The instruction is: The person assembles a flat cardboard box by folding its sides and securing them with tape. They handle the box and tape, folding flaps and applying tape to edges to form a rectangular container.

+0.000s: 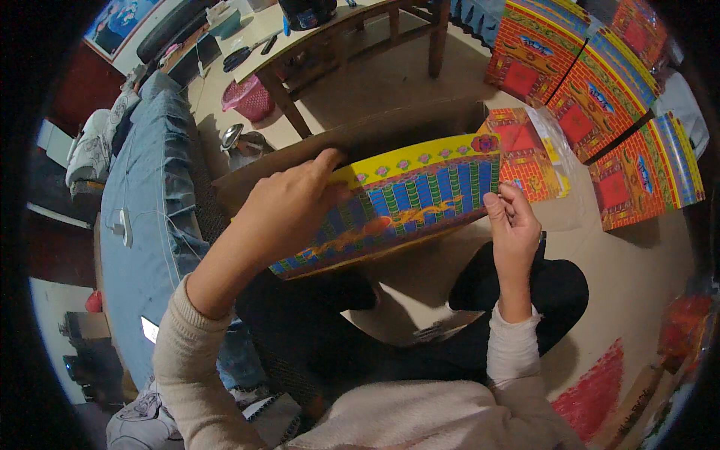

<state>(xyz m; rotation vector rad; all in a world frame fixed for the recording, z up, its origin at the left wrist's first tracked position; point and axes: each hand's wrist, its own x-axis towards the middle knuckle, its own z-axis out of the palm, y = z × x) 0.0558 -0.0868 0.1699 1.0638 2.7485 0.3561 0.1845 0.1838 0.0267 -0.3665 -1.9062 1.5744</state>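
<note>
I hold a long printed paper sheet [409,199] in front of me, patterned in blue and green stripes with a yellow flowered border and orange figures. My left hand [289,210] covers its left part, thumb over the top edge. My right hand [511,225] pinches its right lower corner. A brown cardboard panel [360,139] stands just behind the sheet. My dark-trousered knees are below it.
Folded red, brick-patterned paper houses [600,82] stand at the right, with a flat printed sheet [529,154] beside them. A wooden table [330,37] and pink basket [249,97] are behind. A blue-covered bed [150,202] runs along the left.
</note>
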